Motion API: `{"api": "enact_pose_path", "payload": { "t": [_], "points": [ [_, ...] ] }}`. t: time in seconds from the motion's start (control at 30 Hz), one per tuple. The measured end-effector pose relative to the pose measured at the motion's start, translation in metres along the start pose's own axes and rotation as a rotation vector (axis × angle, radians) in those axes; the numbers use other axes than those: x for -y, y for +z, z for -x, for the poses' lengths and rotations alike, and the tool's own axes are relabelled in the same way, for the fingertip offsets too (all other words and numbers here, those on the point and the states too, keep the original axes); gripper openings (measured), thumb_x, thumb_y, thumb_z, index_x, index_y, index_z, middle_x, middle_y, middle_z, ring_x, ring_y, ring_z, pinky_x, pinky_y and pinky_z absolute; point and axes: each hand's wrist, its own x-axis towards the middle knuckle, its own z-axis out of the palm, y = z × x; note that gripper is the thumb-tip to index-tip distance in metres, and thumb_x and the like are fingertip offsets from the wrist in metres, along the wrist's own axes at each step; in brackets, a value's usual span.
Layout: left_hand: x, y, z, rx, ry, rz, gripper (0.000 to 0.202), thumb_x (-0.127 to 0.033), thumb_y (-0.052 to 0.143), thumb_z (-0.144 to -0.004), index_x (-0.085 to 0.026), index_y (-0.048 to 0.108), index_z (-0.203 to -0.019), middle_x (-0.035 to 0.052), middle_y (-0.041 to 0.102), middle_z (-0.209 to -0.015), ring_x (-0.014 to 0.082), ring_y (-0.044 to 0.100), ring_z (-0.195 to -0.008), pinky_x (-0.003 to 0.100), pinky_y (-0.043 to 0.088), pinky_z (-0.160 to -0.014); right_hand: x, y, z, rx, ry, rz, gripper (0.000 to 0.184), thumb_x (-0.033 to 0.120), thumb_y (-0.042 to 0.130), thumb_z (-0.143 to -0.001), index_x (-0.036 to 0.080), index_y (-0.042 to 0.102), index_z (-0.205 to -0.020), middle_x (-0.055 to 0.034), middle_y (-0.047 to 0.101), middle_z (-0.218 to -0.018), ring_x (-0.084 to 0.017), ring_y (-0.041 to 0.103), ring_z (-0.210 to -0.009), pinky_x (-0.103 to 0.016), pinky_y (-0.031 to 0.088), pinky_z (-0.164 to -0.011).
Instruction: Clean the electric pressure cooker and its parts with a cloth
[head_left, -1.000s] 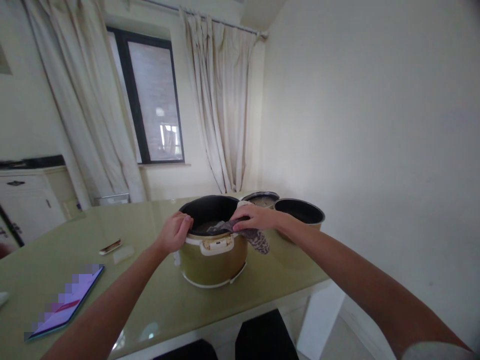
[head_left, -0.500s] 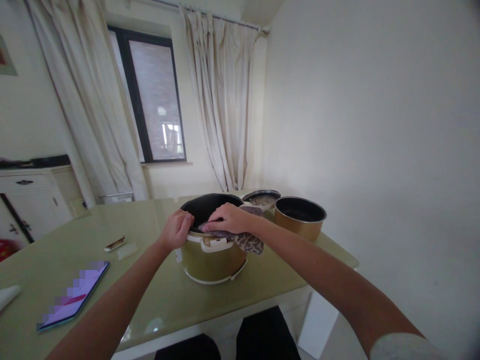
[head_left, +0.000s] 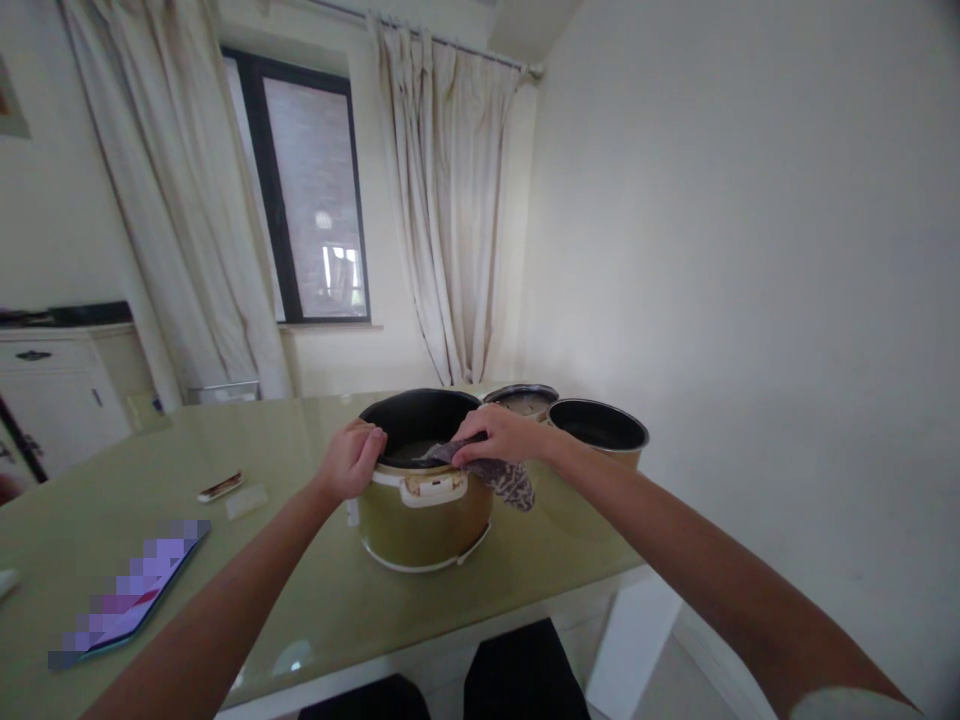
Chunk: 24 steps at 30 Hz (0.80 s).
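Observation:
A round, gold-coloured cooker body (head_left: 416, 530) with a white rim and a dark inside stands upright on the table. My left hand (head_left: 351, 460) grips the left of its rim, fingers curled over the edge. At the right front of the rim, my right hand (head_left: 499, 437) is closed on a patterned grey-brown cloth (head_left: 510, 483). Part of the cloth lies over the rim and the rest hangs down outside. A white latch piece (head_left: 433, 488) sits on the cooker's front.
Behind my right forearm stands a gold pot (head_left: 600, 425) with a dark inside, beside a round lid (head_left: 523, 400). On the left of the green table (head_left: 315, 610) lie a tablet-like device (head_left: 131, 600), a small white-and-brown part (head_left: 220, 487) and a pale flat piece (head_left: 247, 502).
My right hand has slid to the right along the rim with the cloth, uncovering more of the front latch. My left hand keeps its hold on the rim.

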Motion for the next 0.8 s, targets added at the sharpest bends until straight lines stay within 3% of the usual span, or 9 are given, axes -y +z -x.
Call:
{"api": "enact_pose_path", "payload": {
  "t": [0.3,0.47,0.57,0.63,0.73,0.8],
  "points": [
    [0.0,-0.004,-0.001,0.01,0.006,-0.001,0.054,-0.032,0.026,-0.107,-0.025,0.045,-0.056,0.0022,0.053,-0.052,0.0186,0.052,-0.055,0.036,0.043,-0.066,0.025,0.027,-0.042,-0.04,0.027,0.094,0.043,0.055,0.063,-0.102,0.018,0.085,-0.096,-0.0022,0.078,-0.08,-0.015,0.067,-0.076,-0.024,0.039,-0.07],
    [0.004,-0.005,0.0,0.038,0.021,0.0,0.055,-0.033,0.026,-0.108,-0.025,0.047,-0.057,0.0019,0.054,-0.054,0.0181,0.053,-0.055,0.035,0.045,-0.066,0.015,0.031,-0.028,-0.052,0.023,0.297,0.055,0.054,0.043,-0.111,0.018,0.081,-0.094,-0.0054,0.077,-0.084,-0.016,0.063,-0.077,-0.029,0.038,-0.072],
    [0.005,-0.004,0.001,0.036,0.022,0.005,0.055,-0.034,0.027,-0.108,-0.024,0.049,-0.058,0.0016,0.054,-0.056,0.018,0.054,-0.057,0.035,0.045,-0.066,-0.002,0.018,-0.003,-0.021,-0.025,0.421,0.051,0.048,0.041,-0.113,0.019,0.08,-0.098,-0.0069,0.079,-0.092,-0.021,0.067,-0.094,-0.034,0.043,-0.089],
    [0.005,-0.003,0.002,0.02,0.017,0.006,0.054,-0.034,0.027,-0.108,-0.024,0.049,-0.059,0.0016,0.054,-0.056,0.0182,0.054,-0.057,0.035,0.045,-0.067,-0.014,0.006,0.012,-0.018,-0.004,0.461,0.042,0.041,0.044,-0.113,0.02,0.079,-0.106,-0.0077,0.08,-0.107,-0.024,0.066,-0.115,-0.042,0.039,-0.106],
    [0.003,-0.003,0.003,0.006,-0.01,0.023,0.054,-0.036,0.027,-0.108,-0.025,0.049,-0.059,0.0016,0.054,-0.056,0.0186,0.054,-0.059,0.035,0.047,-0.068,-0.023,-0.008,0.024,-0.037,0.104,0.504,0.034,0.037,0.047,-0.112,0.024,0.078,-0.118,-0.0077,0.067,-0.145,-0.03,0.049,-0.144,-0.052,0.03,-0.121],
    [-0.001,-0.003,0.004,0.009,-0.033,0.044,0.055,-0.037,0.026,-0.109,-0.025,0.051,-0.061,0.0024,0.057,-0.059,0.0193,0.056,-0.062,0.036,0.048,-0.072,-0.021,-0.012,0.026,-0.042,0.156,0.534,0.033,0.04,0.048,-0.111,0.027,0.077,-0.122,-0.0074,0.061,-0.153,-0.031,0.043,-0.149,-0.053,0.03,-0.123]
  ]
}}
